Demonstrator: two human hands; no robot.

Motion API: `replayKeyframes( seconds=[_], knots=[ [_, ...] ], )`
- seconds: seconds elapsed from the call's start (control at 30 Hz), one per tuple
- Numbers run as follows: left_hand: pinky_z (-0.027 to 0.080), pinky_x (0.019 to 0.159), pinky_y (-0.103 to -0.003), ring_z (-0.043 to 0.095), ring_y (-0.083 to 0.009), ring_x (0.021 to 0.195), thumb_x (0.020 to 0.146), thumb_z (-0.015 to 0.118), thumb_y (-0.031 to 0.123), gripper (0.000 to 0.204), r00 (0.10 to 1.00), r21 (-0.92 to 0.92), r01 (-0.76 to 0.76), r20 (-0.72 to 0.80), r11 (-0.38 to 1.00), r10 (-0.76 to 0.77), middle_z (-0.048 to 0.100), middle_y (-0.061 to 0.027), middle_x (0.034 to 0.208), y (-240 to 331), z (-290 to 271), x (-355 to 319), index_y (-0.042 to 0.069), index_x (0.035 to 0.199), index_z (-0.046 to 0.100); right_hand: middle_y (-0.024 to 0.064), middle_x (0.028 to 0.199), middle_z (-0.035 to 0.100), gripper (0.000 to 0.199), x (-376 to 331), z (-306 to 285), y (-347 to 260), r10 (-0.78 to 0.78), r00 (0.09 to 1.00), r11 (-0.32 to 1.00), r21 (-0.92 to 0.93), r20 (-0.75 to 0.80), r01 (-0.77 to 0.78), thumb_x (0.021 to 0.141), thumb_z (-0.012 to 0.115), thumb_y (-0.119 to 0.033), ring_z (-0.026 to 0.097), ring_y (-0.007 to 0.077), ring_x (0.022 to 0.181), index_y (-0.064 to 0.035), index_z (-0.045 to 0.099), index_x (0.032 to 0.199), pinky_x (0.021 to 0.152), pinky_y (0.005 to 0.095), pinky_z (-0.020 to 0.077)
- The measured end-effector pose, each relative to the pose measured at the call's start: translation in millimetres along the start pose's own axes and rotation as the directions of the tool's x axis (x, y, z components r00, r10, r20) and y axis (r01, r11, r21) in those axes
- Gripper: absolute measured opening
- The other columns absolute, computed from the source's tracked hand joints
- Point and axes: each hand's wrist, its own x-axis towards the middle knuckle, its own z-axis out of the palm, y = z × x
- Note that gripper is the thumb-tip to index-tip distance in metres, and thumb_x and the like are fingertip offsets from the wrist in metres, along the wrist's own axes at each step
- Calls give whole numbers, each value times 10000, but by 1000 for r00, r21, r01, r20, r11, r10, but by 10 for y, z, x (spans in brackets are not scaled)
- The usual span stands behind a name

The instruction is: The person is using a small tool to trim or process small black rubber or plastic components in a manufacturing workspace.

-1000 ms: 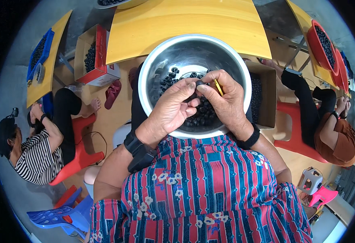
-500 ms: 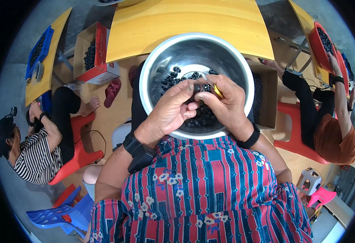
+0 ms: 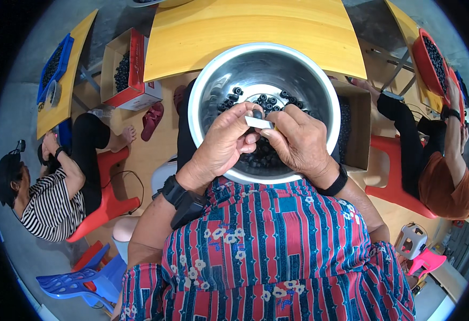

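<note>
We sit at a yellow table (image 3: 256, 27) whose near edge curves just above a steel bowl (image 3: 205, 96) resting in our lap, over a tan floor (image 3: 154, 155). The bowl holds a heap of small black rings (image 3: 269, 100), piled toward its near side and partly hidden under our hands.

Our left hand (image 3: 221, 144) and right hand (image 3: 299, 142) meet above the heap, fingertips nearly touching. Between them they pinch a short pale strip (image 3: 258, 122), the left thumb and fingers narrowed on its left end, the right fingers closed on its right end. One black ring (image 3: 257, 113) sits just on top of the strip, at the left thumb tip.

A cardboard box (image 3: 358, 123) stands close on our right, touching the bowl's rim in view. On our left a person in a striped shirt (image 3: 52, 208) sits on a red chair (image 3: 103, 206); on our right another person in an orange shirt (image 3: 448, 184) sits beside a red tray (image 3: 424, 61). A red-sided box (image 3: 133, 69) of dark pieces lies on the floor left of the table. Bare floor shows between us and the left person.
</note>
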Motion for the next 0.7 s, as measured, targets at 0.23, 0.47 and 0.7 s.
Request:
replayKeyframes(
  seconds=[0.23, 0.47, 0.7],
  knots=[
    [375, 593, -164, 433, -43, 740, 1029, 535, 272, 262, 1000, 6, -7, 10, 1000, 7, 520, 8, 913, 3, 9, -4, 73, 1200, 534, 94, 740, 555, 219, -8, 0, 4, 8, 1000, 1000, -8, -3, -8, 834, 727, -273, 613, 298, 629, -92, 660, 937, 548, 390, 489],
    [372, 584, -163, 429, -42, 739, 1032, 530, 256, 242, 997, 36, -8, 74, 999, 5, 507, 4, 909, -3, -56, 11, 67, 1183, 533, 108, 773, 592, 213, -13, 18, 35, 74, 997, 995, 69, -13, -72, 848, 719, -269, 622, 325, 655, -83, 659, 932, 568, 396, 497],
    [335, 577, -162, 424, -50, 719, 1023, 543, 263, 270, 998, -25, 6, 66, 1000, -4, 523, -7, 953, 20, 10, -16, 52, 1189, 523, 175, 840, 623, 188, 5, -7, 97, 243, 970, 932, 278, 5, -235, 917, 623, -205, 617, 373, 791, -25, 661, 958, 699, 404, 493]
  ],
)
